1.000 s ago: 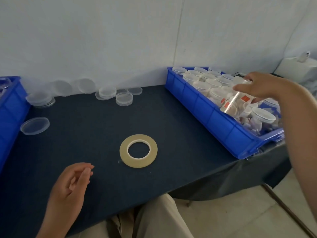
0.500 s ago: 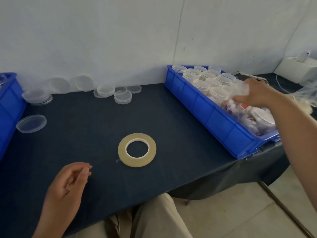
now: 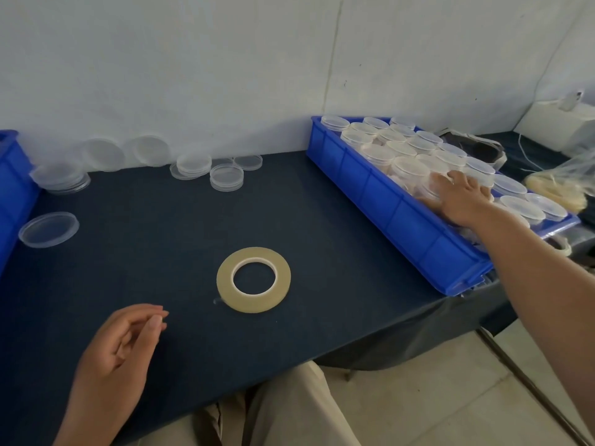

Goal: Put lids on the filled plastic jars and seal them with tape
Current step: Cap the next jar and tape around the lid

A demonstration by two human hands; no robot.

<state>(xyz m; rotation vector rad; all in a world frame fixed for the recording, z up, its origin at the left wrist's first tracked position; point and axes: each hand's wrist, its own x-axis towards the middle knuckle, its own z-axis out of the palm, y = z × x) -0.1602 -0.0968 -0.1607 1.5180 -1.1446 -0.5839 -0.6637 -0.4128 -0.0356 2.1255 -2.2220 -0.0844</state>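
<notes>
A blue tray (image 3: 402, 217) at the right holds several clear plastic jars (image 3: 399, 146) with lids on. My right hand (image 3: 462, 201) reaches into the tray and holds one jar (image 3: 425, 191) from above, fingers spread over its lid and thumb on its near side. A roll of yellowish tape (image 3: 253, 280) lies flat in the middle of the dark table. My left hand (image 3: 119, 349) rests at the near left of the table, fingers loosely curled and holding nothing. Loose clear lids (image 3: 226, 177) lie in small stacks along the back wall.
Another blue bin (image 3: 13, 188) stands at the far left edge, with a single lid (image 3: 48, 228) beside it. Clear bags and cords (image 3: 553, 185) lie behind the right tray. The table's front edge runs just above my knees.
My right hand, which held a jar tilted above the tray, has come down with it among the other jars. My left hand and the tape roll have stayed put.
</notes>
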